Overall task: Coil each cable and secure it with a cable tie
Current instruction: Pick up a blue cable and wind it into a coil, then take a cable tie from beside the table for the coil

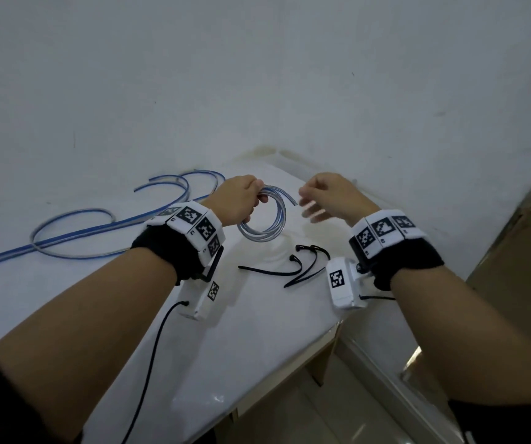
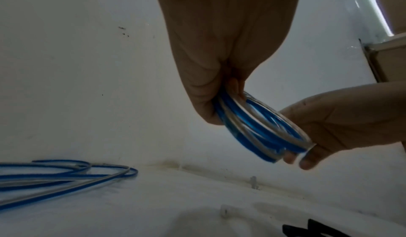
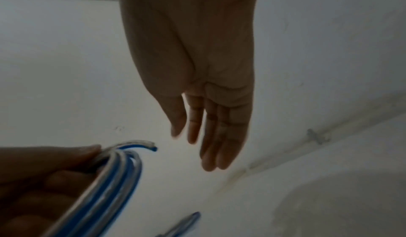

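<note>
Pinching the coiled cable [image 1: 262,219], left hand [image 1: 237,200] (right hand [image 1: 331,197] spread, beside).

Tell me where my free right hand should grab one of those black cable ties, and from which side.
Probably pinch the nearest cable tie mid-strap, coming down from above with the right hand. The ties lie flat on the table, heads pointing away, crossing at their tails, so mid-strap looks easiest to pinch.

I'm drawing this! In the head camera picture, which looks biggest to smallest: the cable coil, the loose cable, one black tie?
1. Loose cable, sprawling across the table.
2. Cable coil, in the left hand.
3. One black tie.
</note>
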A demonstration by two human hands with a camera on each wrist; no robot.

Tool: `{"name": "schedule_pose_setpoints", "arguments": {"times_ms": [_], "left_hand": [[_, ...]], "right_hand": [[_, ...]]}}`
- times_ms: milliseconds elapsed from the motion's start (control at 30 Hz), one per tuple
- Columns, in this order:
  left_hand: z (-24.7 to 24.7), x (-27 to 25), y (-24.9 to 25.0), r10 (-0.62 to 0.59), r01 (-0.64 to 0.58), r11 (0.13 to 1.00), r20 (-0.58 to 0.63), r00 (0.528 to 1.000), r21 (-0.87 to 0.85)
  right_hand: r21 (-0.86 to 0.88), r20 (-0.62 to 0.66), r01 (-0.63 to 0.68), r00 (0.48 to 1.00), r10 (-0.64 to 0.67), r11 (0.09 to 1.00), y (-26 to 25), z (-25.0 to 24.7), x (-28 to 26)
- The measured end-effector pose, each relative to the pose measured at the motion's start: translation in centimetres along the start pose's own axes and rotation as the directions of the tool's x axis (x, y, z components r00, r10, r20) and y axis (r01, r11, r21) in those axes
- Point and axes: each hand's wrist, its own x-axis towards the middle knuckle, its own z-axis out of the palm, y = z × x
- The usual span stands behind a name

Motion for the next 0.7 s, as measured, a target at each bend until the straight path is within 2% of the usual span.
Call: {"name": "schedule_pose_setpoints", "arguments": {"times_ms": [67,133,233,367,467,567,633,700], "left_hand": [[0.0,0.0,0.0,-0.002,0.002,1.000,-0.008,1.000,-0.004],[0.0,0.0,0.0,-0.008,0.008,1.000,-0.013,1.000,-0.018],[0.3,0.0,0.2,-0.023,0.023,0.999,-0.002,1.000,-0.033],[0.7,-0.2,0.1,-0.042,0.042,0.997,0.007,0.999,-0.059],[0.7,-0.3,0.0,-0.040,0.041,0.997,0.009,0.999,-0.070],[0.4,-0.5,-0.1,-0.039,0.039,0.997,0.005,0.999,-0.069],[0.0,-0.5,-0.3,-0.045,0.044,0.997,-0.010,0.999,-0.069],[-0.7,-0.5,-0.7,-0.053,0.050,0.997,-0.040,0.998,-0.057]], "right_hand": [[-0.289,0.028,-0.097,0.994,0.110,0.952,0.8,-1.1,-0.1],[-0.537,0.074,-0.152,0.971,0.226,0.830,1.5,-1.6,-0.3],[-0.708,0.111,-0.163,0.935,0.336,0.687,2.1,-1.6,-0.8],[-0.750,0.127,-0.155,0.920,0.370,0.643,3.2,-1.3,-1.1],[-0.734,0.130,-0.154,0.924,0.360,0.661,3.6,-1.0,-1.0],[-0.703,0.075,-0.199,0.933,0.351,0.682,3.3,-1.0,-0.8],[-0.638,0.043,-0.235,0.940,0.338,0.733,2.6,-1.3,-0.4],[-0.447,0.051,-0.289,0.937,0.346,0.847,1.7,-1.3,0.0]]}}
